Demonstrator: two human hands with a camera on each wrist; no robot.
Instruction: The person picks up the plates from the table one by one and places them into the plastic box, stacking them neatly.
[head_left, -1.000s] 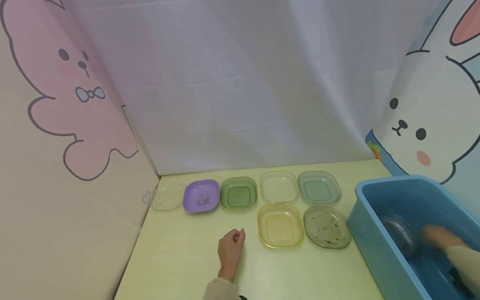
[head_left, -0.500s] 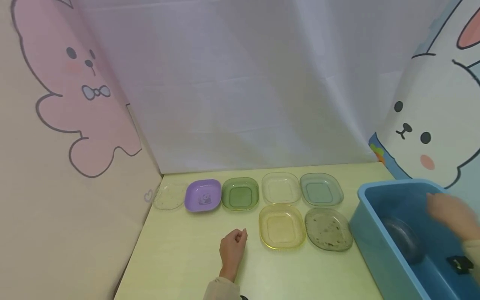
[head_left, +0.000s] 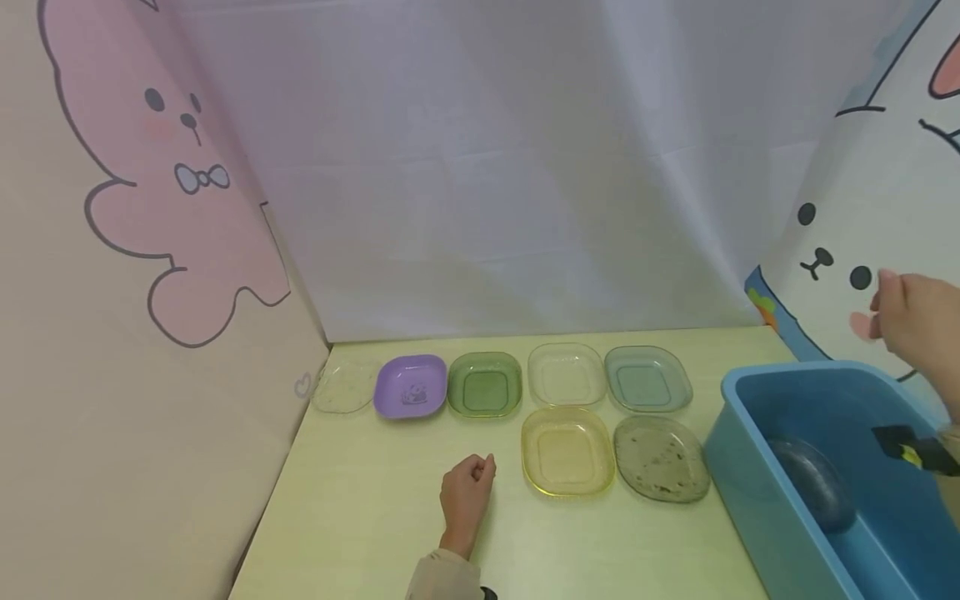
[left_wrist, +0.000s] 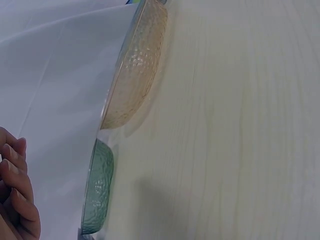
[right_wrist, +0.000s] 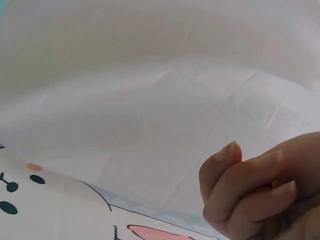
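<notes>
My left hand (head_left: pixel 467 500) is low over the table with its fingers loosely curled, holding nothing. It is left of the amber-yellow glass plate (head_left: pixel 567 452). Raised above the blue bin (head_left: pixel 772 492), my right hand (head_left: pixel 918 325) has bent fingers, and nothing shows in it; the right wrist view also shows this hand (right_wrist: pixel 245 195) with its fingers folded in. Inside the bin lies a dark, shiny, rounded dish (head_left: pixel 813 483). Right of the yellow plate is a speckled grey-green plate (head_left: pixel 662 458).
Along the back of the table stand a thin clear plate (head_left: pixel 345 387), a purple plate with a panda print (head_left: pixel 410 387), a green plate (head_left: pixel 485 385), another clear plate (head_left: pixel 567 375) and a bluish-green plate (head_left: pixel 648 379). A white cloth (head_left: pixel 510 167) hangs behind.
My right hand has come up out of the blue bin and now hangs above it. The left hand stays in place. The head view has shifted slightly.
</notes>
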